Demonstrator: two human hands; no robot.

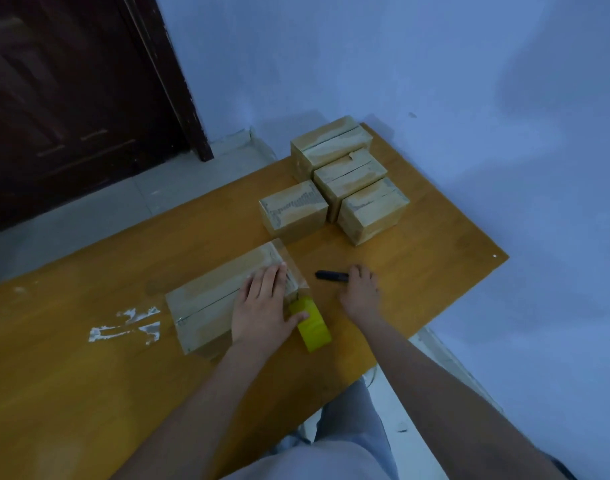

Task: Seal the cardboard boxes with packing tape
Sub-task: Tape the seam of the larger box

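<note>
Left hand [262, 306] lies flat, fingers straight, on the long box [224, 299] at frame centre, thumb touching the yellow tape roll [314, 329]. Right hand [360, 289] fingers curl onto a black pen [331, 275]; can't tell if it's gripped. Four boxes [334, 181] upper centre, tape hard to make out.

Pale tan cardboard box [206, 299] up front, a thin dark seam line running along its top. Bright yellow tape roll [312, 323] right beside it. Black marker [331, 275] on the orange-brown wooden table [71, 393], which carries white scuffed patches [127, 327]. Four more tan boxes [338, 181] behind, one with a dark zigzag pattern. Wall [435, 64] bluish, door [71, 98] dark brown.
</note>
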